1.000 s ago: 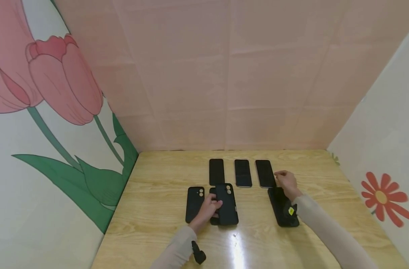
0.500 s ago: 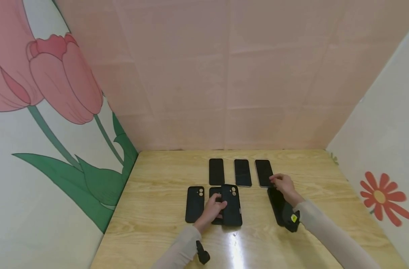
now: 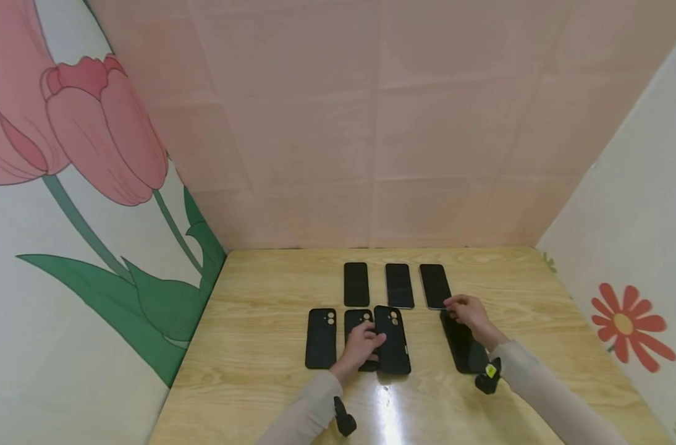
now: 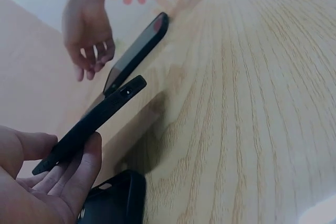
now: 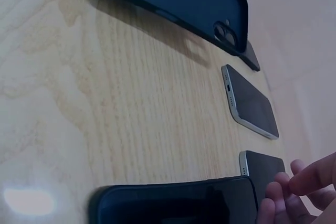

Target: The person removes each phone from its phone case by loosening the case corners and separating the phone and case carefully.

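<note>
Held case [image 3: 393, 343]: sits further toward 3 o'clock than a second ago, now largely beside the middle case [image 3: 352, 321]. Black, raised, tilted; pinched at its 9 o'clock edge by the left hand [image 3: 360, 346]. Right hand [image 3: 471, 314]: fingers loosely bunched, nothing visible in them, at the 12 o'clock end of the cased phone [image 3: 464, 349]; contact cannot be told. Risks: one-edge grip could let the held case swing or drop; a low right wrist could nudge the cased phone.
</note>
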{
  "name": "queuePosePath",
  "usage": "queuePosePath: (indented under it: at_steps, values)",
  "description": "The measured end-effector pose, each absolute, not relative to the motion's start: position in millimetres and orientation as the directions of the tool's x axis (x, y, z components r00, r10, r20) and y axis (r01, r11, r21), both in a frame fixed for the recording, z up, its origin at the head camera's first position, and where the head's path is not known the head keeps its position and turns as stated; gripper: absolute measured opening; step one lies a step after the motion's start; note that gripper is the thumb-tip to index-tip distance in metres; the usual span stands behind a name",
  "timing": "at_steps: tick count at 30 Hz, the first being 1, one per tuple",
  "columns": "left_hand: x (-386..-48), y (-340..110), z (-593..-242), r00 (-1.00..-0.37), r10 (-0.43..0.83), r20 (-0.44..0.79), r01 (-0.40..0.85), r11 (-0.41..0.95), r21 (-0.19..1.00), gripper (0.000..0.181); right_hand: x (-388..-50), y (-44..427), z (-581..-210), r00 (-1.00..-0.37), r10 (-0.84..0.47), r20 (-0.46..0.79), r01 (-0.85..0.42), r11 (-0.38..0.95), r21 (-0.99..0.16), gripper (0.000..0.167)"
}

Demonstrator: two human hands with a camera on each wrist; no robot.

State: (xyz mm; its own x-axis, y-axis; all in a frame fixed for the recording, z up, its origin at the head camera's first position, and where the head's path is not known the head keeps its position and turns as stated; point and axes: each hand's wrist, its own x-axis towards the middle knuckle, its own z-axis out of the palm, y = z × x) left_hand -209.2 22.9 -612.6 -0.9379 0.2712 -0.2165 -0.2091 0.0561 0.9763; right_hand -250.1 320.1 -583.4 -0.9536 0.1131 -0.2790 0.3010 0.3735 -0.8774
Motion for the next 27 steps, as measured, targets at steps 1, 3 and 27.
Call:
queuePosePath:
  at_steps: [1,3,27]
  values:
    - [-209,24,-613,-0.938,0.269,-0.217,-0.209,0.059,0.976,0.041,-249,319,-584,-0.954,0.11,-0.279,0.3,0.371,-0.879,0.028]
    - [-209,27,-613,-0.94,0.256,-0.227,-0.218,0.066,0.974,0.043,-248,318,-586,-0.958,0.09,-0.272,0.285,0.374,-0.883,0.029]
    - [-206,55,-617,-0.937,0.299,-0.178,-0.115,0.217,0.969,0.048,-240,315,-589,-0.95,0.097,-0.296,0.31,0.371,-0.875,0.025]
